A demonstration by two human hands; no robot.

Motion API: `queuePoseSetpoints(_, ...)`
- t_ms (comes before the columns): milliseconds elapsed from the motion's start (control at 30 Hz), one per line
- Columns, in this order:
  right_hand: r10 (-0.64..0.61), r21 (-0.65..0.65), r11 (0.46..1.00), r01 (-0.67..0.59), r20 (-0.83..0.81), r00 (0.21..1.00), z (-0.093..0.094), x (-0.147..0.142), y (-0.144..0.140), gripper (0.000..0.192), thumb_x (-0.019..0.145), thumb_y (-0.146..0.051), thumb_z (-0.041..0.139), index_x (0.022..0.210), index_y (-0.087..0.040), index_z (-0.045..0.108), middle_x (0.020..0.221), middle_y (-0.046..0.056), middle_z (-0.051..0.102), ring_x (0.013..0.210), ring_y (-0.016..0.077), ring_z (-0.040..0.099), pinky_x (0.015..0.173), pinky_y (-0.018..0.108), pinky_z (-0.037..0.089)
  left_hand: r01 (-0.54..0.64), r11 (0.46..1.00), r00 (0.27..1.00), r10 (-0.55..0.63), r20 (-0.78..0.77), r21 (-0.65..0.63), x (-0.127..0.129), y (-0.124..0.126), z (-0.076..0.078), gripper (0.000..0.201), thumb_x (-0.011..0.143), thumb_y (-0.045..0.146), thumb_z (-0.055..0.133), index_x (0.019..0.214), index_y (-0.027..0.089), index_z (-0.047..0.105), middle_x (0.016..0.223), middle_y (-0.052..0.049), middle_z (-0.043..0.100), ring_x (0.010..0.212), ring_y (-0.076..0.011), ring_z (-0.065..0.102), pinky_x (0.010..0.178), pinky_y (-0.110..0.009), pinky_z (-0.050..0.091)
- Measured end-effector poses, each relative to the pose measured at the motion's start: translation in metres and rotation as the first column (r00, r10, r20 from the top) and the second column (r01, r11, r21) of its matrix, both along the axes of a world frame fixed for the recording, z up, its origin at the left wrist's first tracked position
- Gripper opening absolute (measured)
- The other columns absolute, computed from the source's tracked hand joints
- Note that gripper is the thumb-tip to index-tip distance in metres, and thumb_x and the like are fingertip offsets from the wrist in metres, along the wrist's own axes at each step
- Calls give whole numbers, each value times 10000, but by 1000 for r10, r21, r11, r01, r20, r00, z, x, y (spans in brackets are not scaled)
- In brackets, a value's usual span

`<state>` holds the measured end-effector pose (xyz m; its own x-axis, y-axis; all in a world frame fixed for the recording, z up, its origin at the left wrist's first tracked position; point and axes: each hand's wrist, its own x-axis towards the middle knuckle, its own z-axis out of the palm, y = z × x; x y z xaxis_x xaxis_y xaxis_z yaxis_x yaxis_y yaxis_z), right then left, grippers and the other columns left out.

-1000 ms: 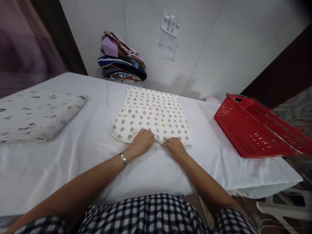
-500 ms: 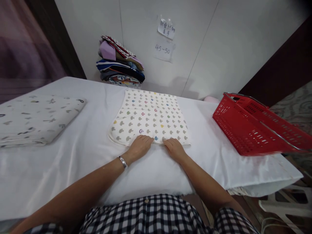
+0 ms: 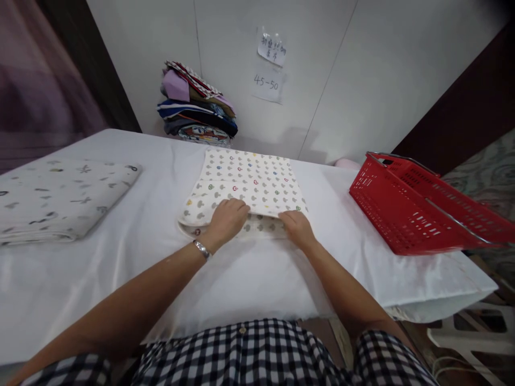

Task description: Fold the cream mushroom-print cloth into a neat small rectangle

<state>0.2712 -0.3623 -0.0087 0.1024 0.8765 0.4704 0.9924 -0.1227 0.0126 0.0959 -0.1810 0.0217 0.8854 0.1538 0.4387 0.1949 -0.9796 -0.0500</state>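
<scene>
A white cloth with a mushroom print (image 3: 251, 185) lies folded in the middle of the table. My left hand (image 3: 228, 219), with a silver bracelet at the wrist, is closed on the near edge of its upper layer. To the right, my right hand (image 3: 296, 225) pinches the same edge. Between the hands the upper layer is raised, and a lower printed layer shows beneath it. Both thumbs are mostly hidden under the cloth.
A folded white cloth with grey motifs (image 3: 68, 198) lies at the left. The red basket (image 3: 406, 209) stands at the right end of the white-covered table (image 3: 249, 289). Behind, a pile of folded fabrics (image 3: 197, 107) rises against the wall, near paper signs (image 3: 267, 86).
Both hands have moved away from me and up, lifting the near edge of the cloth's upper layer. The lower layer has come into sight.
</scene>
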Motion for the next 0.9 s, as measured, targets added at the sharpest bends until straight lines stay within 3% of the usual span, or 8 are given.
queuePoseSetpoints(67, -6, -34, 999, 6, 13, 1000, 2, 5, 0, 326, 869, -38, 407, 1093, -177, 598, 977, 87, 649, 895, 193, 545, 770, 320, 374, 46, 999, 999, -46, -25, -1, 0, 4, 0, 187, 825, 65, 451, 783, 158, 608, 826, -76, 611, 823, -216, 537, 707, -346, 364)
queuePoseSetpoints(167, 62, -170, 984, -57, 29, 998, -6, 8, -8, 287, 861, -55, 447, 1063, -174, 613, 991, 83, 659, 889, 196, 552, 758, 315, 386, 122, 992, 985, -124, -120, -27, -9, 3, -22, 227, 829, 57, 440, 734, 159, 619, 787, -69, 619, 783, -205, 543, 694, -341, 371)
queuePoseSetpoints(267, 48, -189, 981, -43, 24, 999, -16, 8, -17, 287, 856, -59, 460, 1078, -162, 608, 1025, 94, 656, 892, 199, 554, 773, 319, 396, 105, 993, 987, -110, -119, -47, -17, 1, -41, 236, 854, 92, 433, 784, 169, 645, 874, -78, 641, 836, -210, 551, 719, -344, 380)
queuePoseSetpoints(333, 55, -181, 982, -50, 24, 998, -17, 9, -19, 291, 860, -66, 452, 1087, -166, 604, 1023, 95, 656, 889, 199, 555, 776, 320, 400, 90, 994, 989, -96, -112, -54, -18, 1, -42, 237, 860, 105, 431, 808, 172, 652, 913, -79, 642, 843, -209, 552, 714, -339, 379)
queuePoseSetpoints(500, 21, -104, 994, -18, 29, 999, -12, 12, -15, 285, 886, -70, 402, 1066, -151, 607, 1027, 114, 650, 910, 203, 549, 773, 325, 403, 35, 994, 996, -43, -79, -102, -15, 1, -28, 240, 849, 87, 425, 842, 174, 648, 864, -70, 632, 798, -202, 552, 680, -325, 376)
queuePoseSetpoints(633, 111, -182, 978, -107, 14, 994, -21, 9, -18, 237, 860, -75, 467, 1025, -152, 619, 1024, 100, 648, 908, 202, 548, 772, 316, 415, 70, 988, 989, -87, -122, -136, -21, -5, -38, 232, 879, 140, 429, 829, 180, 652, 858, -63, 638, 791, -192, 559, 676, -316, 402)
queuePoseSetpoints(767, 82, -179, 980, -85, -25, 996, -29, 6, -22, 262, 853, -60, 461, 1037, -163, 616, 1047, 100, 640, 920, 201, 547, 786, 320, 426, 51, 993, 982, -68, -174, -104, -26, -9, -49, 233, 866, 120, 440, 916, 177, 661, 974, -79, 644, 883, -215, 559, 723, -335, 432)
queuePoseSetpoints(900, 57, -171, 983, -68, -67, 996, -27, 6, -21, 283, 855, -64, 441, 1042, -171, 624, 1050, 103, 646, 918, 201, 561, 794, 329, 441, 26, 993, 982, -48, -185, -119, -26, -8, -47, 254, 871, 126, 430, 989, 187, 646, 1009, -73, 647, 908, -211, 564, 745, -331, 445)
